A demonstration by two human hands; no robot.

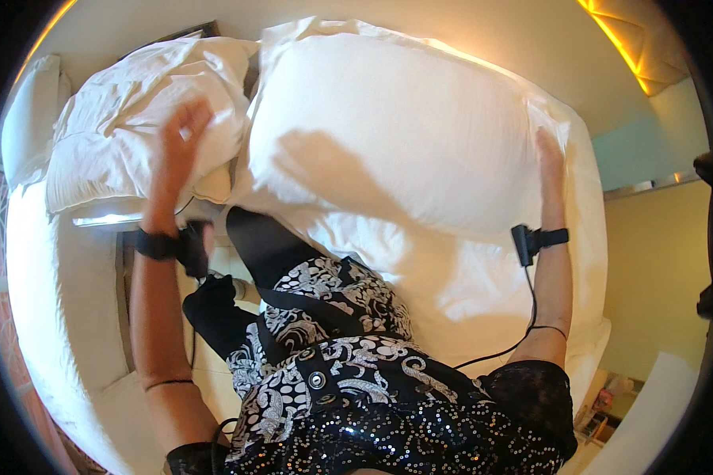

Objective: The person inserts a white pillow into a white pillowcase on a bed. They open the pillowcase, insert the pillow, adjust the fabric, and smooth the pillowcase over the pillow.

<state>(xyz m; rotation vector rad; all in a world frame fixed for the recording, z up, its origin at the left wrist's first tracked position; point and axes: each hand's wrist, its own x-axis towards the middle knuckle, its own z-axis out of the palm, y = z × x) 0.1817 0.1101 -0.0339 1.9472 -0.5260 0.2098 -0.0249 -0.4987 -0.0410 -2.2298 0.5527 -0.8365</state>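
A large white pillow (404, 127) with a flat fabric border lies across the bed in front of me. My right hand (550, 150) is at its right edge, closed on the border, with part of its fingers hidden. My left hand (184, 134) is raised over a second, rumpled white pillow (111, 119) at the left. It is smeared by motion, but a gap shows between thumb and fingers, and I see nothing in it. A hand-shaped shadow falls on the large pillow.
White bedding (483, 293) spreads below the large pillow. A light-coloured piece of furniture (79, 317) runs along the left, with a bright metallic strip (107, 219) near the left pillow. My bent knee (261, 245) rests against the bed. A yellowish wall (657, 269) stands at the right.
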